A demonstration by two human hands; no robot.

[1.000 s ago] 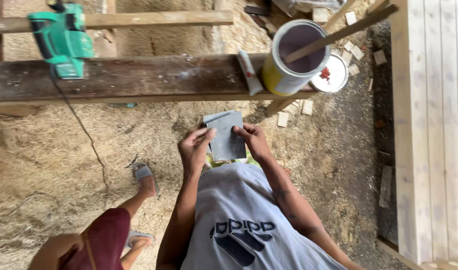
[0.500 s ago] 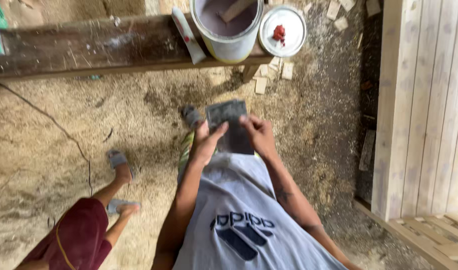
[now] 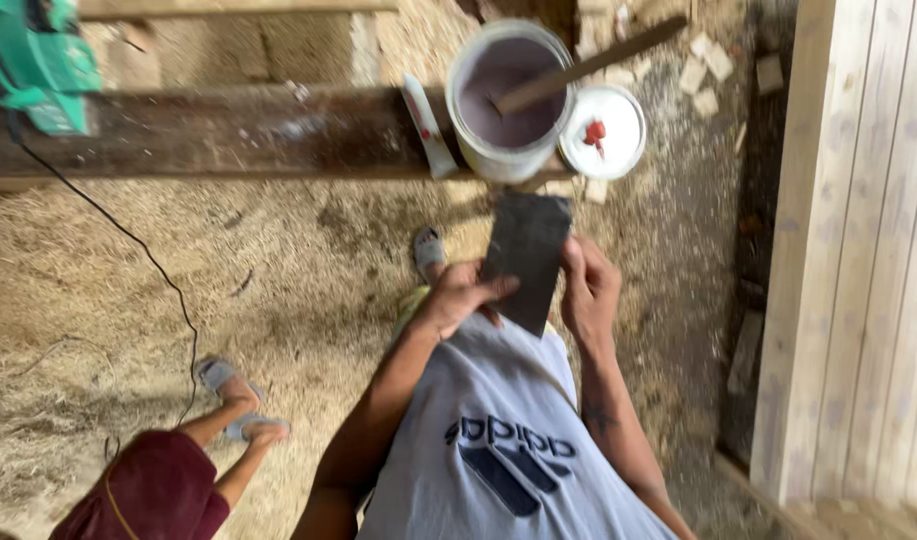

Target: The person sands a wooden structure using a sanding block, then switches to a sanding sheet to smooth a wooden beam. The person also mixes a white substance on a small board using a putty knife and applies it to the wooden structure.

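Dark grey sheet pinched between both hands just above the shirt: left hand with fingers closed along its near edge, right hand curled round the far edge. Beyond, on a dark plank: a white can of dull mauve paint with a stick in it, a lid smeared red just beside, a tube leaning at the left. Green power tool cut off at the corner, cord trailing over sawdust. Pale boards upright at right. Another person's legs, in sandals, lower left, partly out of view. Blurred throughout.
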